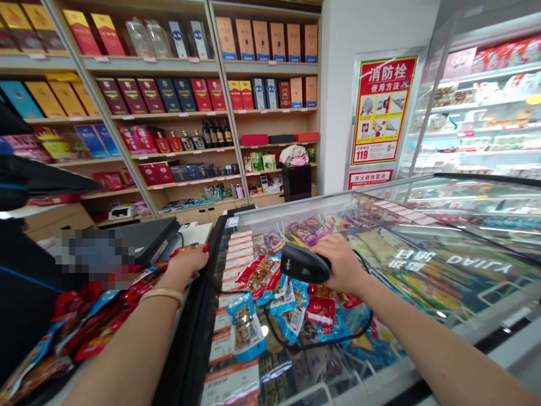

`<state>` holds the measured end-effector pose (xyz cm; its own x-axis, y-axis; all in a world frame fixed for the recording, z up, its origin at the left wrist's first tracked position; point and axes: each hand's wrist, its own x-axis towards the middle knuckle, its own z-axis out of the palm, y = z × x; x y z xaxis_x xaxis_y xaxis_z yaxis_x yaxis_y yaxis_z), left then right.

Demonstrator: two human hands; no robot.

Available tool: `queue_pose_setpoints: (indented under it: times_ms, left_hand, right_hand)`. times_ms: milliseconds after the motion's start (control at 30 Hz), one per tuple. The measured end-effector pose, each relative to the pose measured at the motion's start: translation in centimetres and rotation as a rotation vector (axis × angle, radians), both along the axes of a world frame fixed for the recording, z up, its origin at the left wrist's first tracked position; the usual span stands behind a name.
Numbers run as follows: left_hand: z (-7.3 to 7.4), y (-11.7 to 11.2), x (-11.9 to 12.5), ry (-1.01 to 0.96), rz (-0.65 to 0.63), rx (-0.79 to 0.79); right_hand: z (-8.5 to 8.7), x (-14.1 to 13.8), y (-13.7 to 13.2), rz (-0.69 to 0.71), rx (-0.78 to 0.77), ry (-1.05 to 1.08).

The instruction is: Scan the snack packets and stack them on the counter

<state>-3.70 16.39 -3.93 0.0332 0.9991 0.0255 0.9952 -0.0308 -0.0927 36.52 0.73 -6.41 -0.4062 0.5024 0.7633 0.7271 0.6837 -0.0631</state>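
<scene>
My right hand (340, 262) is wrapped round the handle of a black barcode scanner (304, 263), whose head points left over the glass top. Its cable loops beneath, around several red and blue snack packets (291, 301) lying on the glass. One blue-edged packet (245, 327) lies a little apart at the left. My left hand (190, 262), a bracelet on its wrist, is at the counter edge with its fingers curled. Bits of red show at its fingertips, but what it grips is hidden. Beside that forearm lies a heap of red snack packets (99, 332).
A glass-topped freezer (406, 248) holds packaged goods. At the left stands a dark device (147, 234) on the counter. Shelves (181, 121) of boxes and bottles line the back wall. A red fire-hydrant sign (384, 110) hangs near a lit display fridge (486, 113).
</scene>
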Motion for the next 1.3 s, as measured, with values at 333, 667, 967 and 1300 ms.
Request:
queue_pose_setpoints:
  times_ms: [333,667,967,1300]
  left_hand:
    - [1.9,-5.5,0.4,-0.032,0.082,0.184]
    - [4.7,-10.1,4.5,-1.931,0.282,0.506]
    - [1.6,-12.6,8.7,-1.971,0.029,0.103]
    - [0.9,-13.3,9.6,-1.982,-0.120,-0.112]
  right_hand:
    - [0.2,0.0,0.0,-0.007,0.012,0.014]
    - [0.4,0.1,0.2,-0.078,0.019,0.035]
    - [0.7,0.1,-0.1,-0.056,0.051,0.064]
    - [1.0,-0.1,-0.6,-0.039,0.023,0.022]
